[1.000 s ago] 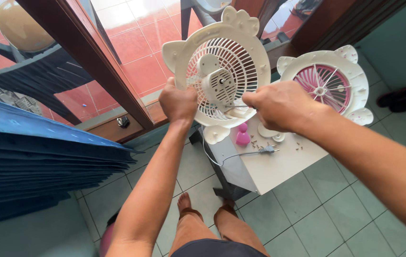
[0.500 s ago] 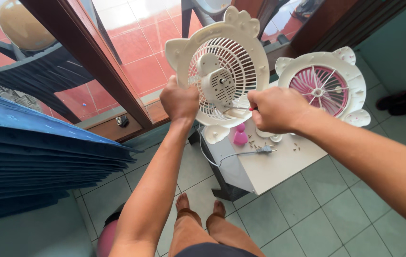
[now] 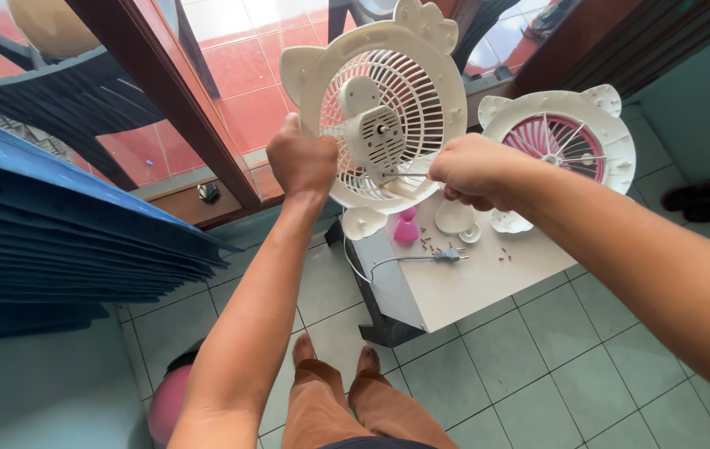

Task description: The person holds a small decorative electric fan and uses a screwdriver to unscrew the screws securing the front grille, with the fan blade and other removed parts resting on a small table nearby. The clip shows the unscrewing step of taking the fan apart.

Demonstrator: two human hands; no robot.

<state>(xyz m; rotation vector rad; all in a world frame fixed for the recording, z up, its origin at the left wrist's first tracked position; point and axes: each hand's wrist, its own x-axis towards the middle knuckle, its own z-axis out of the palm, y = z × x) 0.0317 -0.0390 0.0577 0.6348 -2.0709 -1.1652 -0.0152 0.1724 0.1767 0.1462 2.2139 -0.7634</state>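
Note:
I hold a white plastic fan housing (image 3: 388,83) upright in the air, its rear grille and motor box (image 3: 376,137) facing me. My left hand (image 3: 301,162) grips its left rim. My right hand (image 3: 471,170) is closed around a thin screwdriver whose shaft (image 3: 405,175) points at the motor box. A second white fan part with pink blades (image 3: 567,141) lies on the white table (image 3: 479,283) to the right.
On the table lie a power plug with cord (image 3: 446,255), a pink cap (image 3: 405,229), small white caps and several scattered screws (image 3: 430,244). Stacked blue sheets (image 3: 55,224) fill the left. A wooden door frame (image 3: 172,100) and glass stand behind. Dark shoes (image 3: 704,199) lie at the right.
The fan housing has tilted slightly and sits a little higher. My right hand has drawn back from the motor box toward the lower right, with the screwdriver shaft now showing.

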